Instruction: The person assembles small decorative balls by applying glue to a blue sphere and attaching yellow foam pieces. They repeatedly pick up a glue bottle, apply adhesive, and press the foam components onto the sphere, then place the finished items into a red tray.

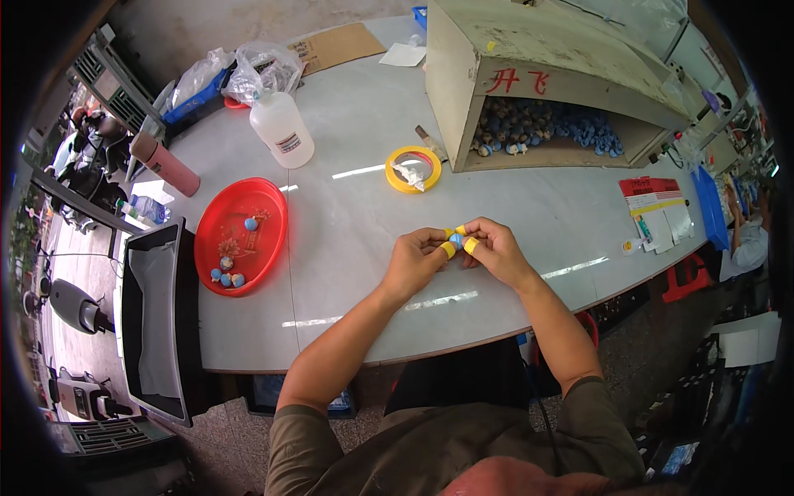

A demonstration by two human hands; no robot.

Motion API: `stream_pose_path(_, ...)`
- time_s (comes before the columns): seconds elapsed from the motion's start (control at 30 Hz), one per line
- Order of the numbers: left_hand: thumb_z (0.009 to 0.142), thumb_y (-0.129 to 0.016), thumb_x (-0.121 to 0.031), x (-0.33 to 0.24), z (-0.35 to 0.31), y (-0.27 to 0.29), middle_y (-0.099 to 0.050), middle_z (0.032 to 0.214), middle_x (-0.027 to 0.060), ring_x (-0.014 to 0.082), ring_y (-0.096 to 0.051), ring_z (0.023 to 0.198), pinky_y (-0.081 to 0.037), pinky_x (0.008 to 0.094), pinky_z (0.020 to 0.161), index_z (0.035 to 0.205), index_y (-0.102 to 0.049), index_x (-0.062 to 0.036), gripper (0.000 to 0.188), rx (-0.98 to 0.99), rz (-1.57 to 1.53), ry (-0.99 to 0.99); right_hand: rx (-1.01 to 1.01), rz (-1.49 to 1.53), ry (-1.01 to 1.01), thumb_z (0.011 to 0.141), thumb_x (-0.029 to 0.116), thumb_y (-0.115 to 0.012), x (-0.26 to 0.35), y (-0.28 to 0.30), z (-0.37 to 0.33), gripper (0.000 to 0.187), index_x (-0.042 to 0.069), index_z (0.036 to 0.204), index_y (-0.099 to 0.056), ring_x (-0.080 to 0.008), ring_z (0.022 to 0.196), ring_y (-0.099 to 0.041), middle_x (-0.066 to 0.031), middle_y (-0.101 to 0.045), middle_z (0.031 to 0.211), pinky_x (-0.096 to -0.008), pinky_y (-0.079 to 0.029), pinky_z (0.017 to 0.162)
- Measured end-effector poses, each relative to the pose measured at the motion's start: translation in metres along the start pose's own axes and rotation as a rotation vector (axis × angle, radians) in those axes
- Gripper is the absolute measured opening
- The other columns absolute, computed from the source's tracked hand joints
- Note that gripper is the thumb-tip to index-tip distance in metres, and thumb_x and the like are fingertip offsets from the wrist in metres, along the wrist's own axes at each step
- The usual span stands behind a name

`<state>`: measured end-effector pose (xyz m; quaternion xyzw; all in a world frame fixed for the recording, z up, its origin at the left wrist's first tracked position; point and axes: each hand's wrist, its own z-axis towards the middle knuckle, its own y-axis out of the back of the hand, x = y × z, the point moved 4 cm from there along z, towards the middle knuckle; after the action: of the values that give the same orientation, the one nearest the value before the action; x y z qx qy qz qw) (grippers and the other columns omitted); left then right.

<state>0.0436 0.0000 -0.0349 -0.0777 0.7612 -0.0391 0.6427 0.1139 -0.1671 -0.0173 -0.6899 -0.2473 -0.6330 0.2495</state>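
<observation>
A grey desk (356, 223). At left, one red tray (240, 194) holds five small blue balls (251, 224); behind it stands one white jug (282, 128). One yellow tape roll (392, 172) lies before one open-fronted box (546, 58). Centrally, the left hand (420, 255) and right hand (495, 250), fingertips yellow-wrapped, pinch one blue piece (456, 240) between them.

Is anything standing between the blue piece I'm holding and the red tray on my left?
Only your left hand lies between the blue piece and the red tray; nothing else visible stands there. The yellow tape roll sits farther back, off that line.
</observation>
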Motion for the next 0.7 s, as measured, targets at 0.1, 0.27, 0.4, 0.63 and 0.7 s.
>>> stream_pose_path(0.1, 0.1, -0.066, -0.008, 0.0009, 0.0007, 0.0003, -0.072, 0.113, 0.0138, 0.0164, -0.072, 0.103, -0.059, 0.0266, 0.082, 0.125, -0.063, 0.0094, 0.03, 0.0, -0.016, 0.014, -0.007, -0.102, -0.027, 0.101, 0.006, -0.061, -0.0047, 0.0076, -0.0015, 0.017, -0.003, 0.116, -0.062, -0.0084, 0.076, -0.065, -0.0064, -0.069, 0.094, -0.0248, -0.059, 0.069)
stream_pose_path(0.27, 0.099, -0.068, -0.006, 0.0009, 0.0016, -0.0004, -0.073, 0.113, 0.0151, 0.0159, -0.072, 0.101, -0.06, 0.026, 0.085, 0.123, -0.063, 0.0113, 0.031, -0.002, 0.023, -0.022, 0.006, -0.06, -0.024, 0.1, 0.002, -0.062, -0.0022, 0.0039, -0.002, 0.017, -0.004, 0.116, -0.062, -0.0092, 0.073, -0.068, -0.0062, -0.069, 0.091, -0.0248, -0.059, 0.066)
stream_pose_path(0.4, 0.097, -0.071, -0.005, -0.0012, 0.0022, 0.0, -0.073, 0.112, 0.0155, 0.0145, -0.072, 0.098, -0.059, 0.0239, 0.084, 0.121, -0.064, 0.0122, 0.03, 0.006, 0.05, -0.052, 0.018, -0.022, -0.032, 0.1, 0.0, -0.061, 0.0004, 0.0037, -0.0038, 0.017, -0.005, 0.116, -0.061, -0.011, 0.075, -0.07, -0.0072, -0.069, 0.093, -0.0257, -0.061, 0.067)
stream_pose_path(0.63, 0.095, -0.071, -0.002, -0.0021, 0.0032, 0.0031, -0.074, 0.109, 0.014, 0.012, -0.071, 0.095, -0.058, 0.0224, 0.081, 0.118, -0.066, 0.0131, 0.028, -0.001, 0.141, -0.082, 0.07, -0.009, -0.038, 0.101, -0.003, -0.057, -0.0047, 0.0044, -0.0035, 0.017, -0.005, 0.118, -0.06, -0.0133, 0.079, -0.071, -0.0095, -0.069, 0.097, -0.0279, -0.063, 0.072)
stream_pose_path(0.7, 0.094, -0.071, -0.001, -0.0024, 0.0033, 0.0037, -0.074, 0.108, 0.0134, 0.0112, -0.071, 0.094, -0.057, 0.0222, 0.08, 0.118, -0.066, 0.0131, 0.028, 0.002, 0.16, -0.08, 0.068, -0.017, -0.036, 0.101, -0.005, -0.056, -0.005, 0.0041, -0.003, 0.017, -0.005, 0.118, -0.06, -0.0135, 0.079, -0.071, -0.0099, -0.069, 0.098, -0.0285, -0.063, 0.072)
